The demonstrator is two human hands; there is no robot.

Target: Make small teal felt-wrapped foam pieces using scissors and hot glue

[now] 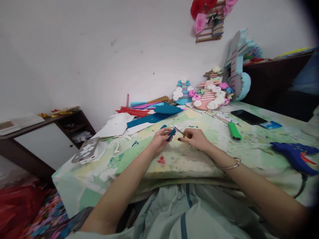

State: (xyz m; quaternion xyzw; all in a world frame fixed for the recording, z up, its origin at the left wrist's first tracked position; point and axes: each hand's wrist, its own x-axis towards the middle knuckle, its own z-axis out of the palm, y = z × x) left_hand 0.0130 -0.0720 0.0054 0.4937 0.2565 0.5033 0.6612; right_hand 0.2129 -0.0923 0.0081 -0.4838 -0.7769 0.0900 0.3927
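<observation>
My left hand pinches a small folded strip of dark blue paper over the near part of the table. In my right hand is a pair of scissors with gold-coloured handles, my fingers through the loops. The blades point left and reach the edge of the blue strip; whether they are closed on it I cannot tell. Behind my hands lie larger sheets of the same blue paper. Small blue and white scraps are scattered around.
A green utility knife, a phone and a blue glue gun lie to the right. White paper and red paper are piled at back left. Flower-decorated paper guitars stand against the wall.
</observation>
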